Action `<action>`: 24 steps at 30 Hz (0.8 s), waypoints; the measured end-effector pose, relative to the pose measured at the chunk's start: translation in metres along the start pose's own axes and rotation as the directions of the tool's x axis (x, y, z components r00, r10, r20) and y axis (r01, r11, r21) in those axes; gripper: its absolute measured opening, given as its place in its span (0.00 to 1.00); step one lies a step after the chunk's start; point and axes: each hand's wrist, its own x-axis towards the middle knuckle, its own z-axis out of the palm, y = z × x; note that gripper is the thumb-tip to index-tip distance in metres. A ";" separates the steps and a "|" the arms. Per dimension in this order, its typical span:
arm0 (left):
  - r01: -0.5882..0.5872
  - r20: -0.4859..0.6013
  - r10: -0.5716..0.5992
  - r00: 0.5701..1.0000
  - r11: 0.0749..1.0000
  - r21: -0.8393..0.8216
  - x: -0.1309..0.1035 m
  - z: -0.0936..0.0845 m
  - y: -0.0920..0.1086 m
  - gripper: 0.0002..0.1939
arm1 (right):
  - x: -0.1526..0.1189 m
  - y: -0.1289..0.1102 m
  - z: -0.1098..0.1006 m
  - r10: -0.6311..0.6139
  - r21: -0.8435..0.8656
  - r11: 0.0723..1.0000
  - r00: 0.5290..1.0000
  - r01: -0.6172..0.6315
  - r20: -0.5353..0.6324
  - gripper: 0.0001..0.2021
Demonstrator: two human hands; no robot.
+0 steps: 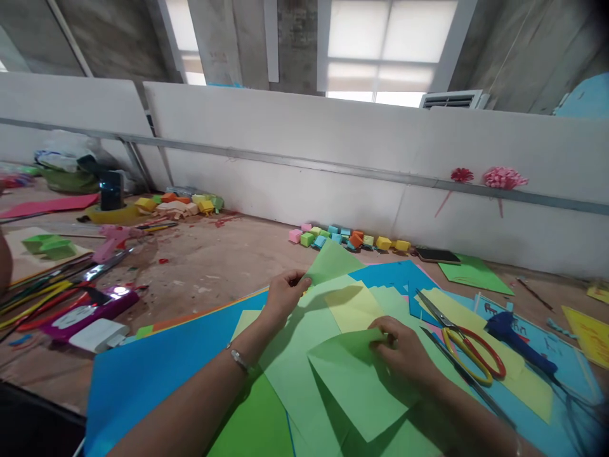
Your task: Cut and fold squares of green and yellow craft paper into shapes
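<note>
Between the thumb and fingers of my left hand (287,295) is a small green paper sheet (333,261), its corner pointing up and away. My right hand (404,349) pinches the edge of a larger light green paper sheet (354,377), which is lifted and casts a shadow on the papers beneath. A pale yellow paper piece (356,303) lies between the two hands. Under them spreads a pile of coloured paper, with a blue sheet (157,374) on the left and a bright green sheet (257,419) at the front.
Scissors (469,349) and a blue glue gun (518,339) lie right of my right hand. Small paper cubes (340,236) line the wall side, near a phone (436,255). On the left are a pink glue gun (111,241), a purple device (90,311) and a tape roll (111,212).
</note>
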 end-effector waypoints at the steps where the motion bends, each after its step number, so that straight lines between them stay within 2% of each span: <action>1: -0.001 -0.015 0.001 1.000 1.000 -0.019 0.000 -0.001 0.000 0.15 | 0.002 -0.001 -0.016 0.024 0.022 0.999 1.000 -0.024 -0.007 0.05; 2: -0.002 -0.037 0.000 0.999 0.999 -0.041 0.001 -0.001 0.000 0.15 | 0.004 -0.003 -0.035 0.057 0.002 0.998 0.993 -0.057 -0.100 0.07; 3: -0.003 -0.066 -0.002 0.998 0.998 -0.065 0.003 -0.003 0.000 0.16 | 0.006 -0.005 -0.056 0.065 -0.049 0.996 0.963 -0.080 -0.263 0.09; 4: -0.004 -0.097 -0.005 0.995 0.996 -0.088 0.005 -0.004 -0.001 0.16 | 0.007 -0.009 -0.075 0.013 -0.142 0.986 0.879 -0.091 -0.478 0.12; 5: -0.005 -0.128 -0.010 0.992 0.994 -0.110 0.007 -0.005 -0.001 0.16 | 0.008 -0.013 -0.090 -0.093 -0.241 0.964 0.707 -0.112 -0.701 0.13; 6: -0.005 -0.156 -0.015 0.988 0.992 -0.129 0.009 -0.006 -0.001 0.16 | 0.009 -0.016 -0.099 -0.207 -0.309 0.942 0.500 -0.130 -0.841 0.15; 7: -0.005 -0.177 -0.020 0.984 0.989 -0.145 0.010 -0.007 -0.001 0.16 | 0.010 -0.017 -0.102 -0.309 -0.363 0.922 0.316 -0.131 -0.897 0.17; 8: -0.005 -0.191 -0.025 0.981 0.988 -0.157 0.012 -0.008 0.000 0.16 | 0.010 -0.018 -0.096 -0.398 -0.439 0.894 0.296 -0.085 -0.868 0.19; 9: -0.003 -0.197 -0.030 0.980 0.986 -0.165 0.012 -0.009 0.000 0.16 | 0.009 -0.016 -0.085 -0.484 -0.532 0.847 0.432 0.011 -0.761 0.20; 10: 0.000 -0.198 -0.034 0.980 0.985 -0.170 0.013 -0.009 0.000 0.16 | 0.009 -0.013 -0.068 -0.527 -0.567 0.813 0.585 0.133 -0.617 0.21; 11: 0.005 -0.194 -0.038 0.980 0.985 -0.172 0.012 -0.009 0.001 0.16 | 0.009 -0.009 -0.050 -0.541 -0.563 0.789 0.713 0.245 -0.447 0.22; 12: 0.009 -0.187 -0.042 0.982 0.985 -0.173 0.011 -0.008 0.001 0.16 | 0.008 -0.005 -0.032 -0.498 -0.534 0.786 0.831 0.312 -0.247 0.22; 13: 0.013 -0.177 -0.044 0.983 0.985 -0.172 0.010 -0.007 0.002 0.16 | 0.008 -0.001 -0.017 -0.395 -0.502 0.797 0.919 0.336 -0.012 0.21; 14: 0.017 -0.167 -0.046 0.985 0.985 -0.170 0.009 -0.006 0.002 0.15 | 0.008 0.001 -0.006 -0.274 -0.482 0.805 0.937 0.346 0.215 0.21; 15: 0.020 -0.155 -0.046 0.987 0.986 -0.168 0.008 -0.005 0.003 0.15 | 0.008 0.002 -0.001 -0.205 -0.474 0.809 0.922 0.349 0.329 0.22; 16: 0.023 -0.142 -0.046 0.989 0.986 -0.165 0.007 -0.004 0.003 0.14 | 0.010 0.001 0.000 -0.174 -0.463 0.814 0.907 0.351 0.383 0.23; 17: 0.025 -0.128 -0.046 0.991 0.987 -0.161 0.005 -0.003 0.003 0.14 | 0.012 0.000 -0.003 -0.179 -0.455 0.817 0.906 0.354 0.383 0.25; 18: 0.029 -0.114 -0.047 0.992 0.987 -0.157 0.004 -0.003 0.003 0.14 | 0.015 -0.001 -0.008 -0.215 -0.449 0.820 0.918 0.355 0.333 0.25; 20: 0.034 -0.085 -0.047 0.995 0.989 -0.146 0.003 -0.001 0.002 0.13 | 0.024 -0.001 -0.015 -0.295 -0.446 0.825 0.938 0.347 0.183 0.24; 22: 0.037 -0.057 -0.045 0.997 0.990 -0.133 0.002 -0.001 0.002 0.13 | 0.033 0.005 -0.013 -0.307 -0.456 0.837 0.949 0.304 0.069 0.25; 23: 0.037 -0.042 -0.043 0.998 0.991 -0.126 0.001 0.000 0.001 0.14 | 0.038 0.010 -0.007 -0.285 -0.461 0.841 0.956 0.283 0.068 0.27; 24: 0.036 -0.025 -0.039 0.999 0.992 -0.118 0.001 0.000 0.001 0.14 | 0.041 0.015 -0.001 -0.250 -0.459 0.845 0.961 0.276 0.118 0.28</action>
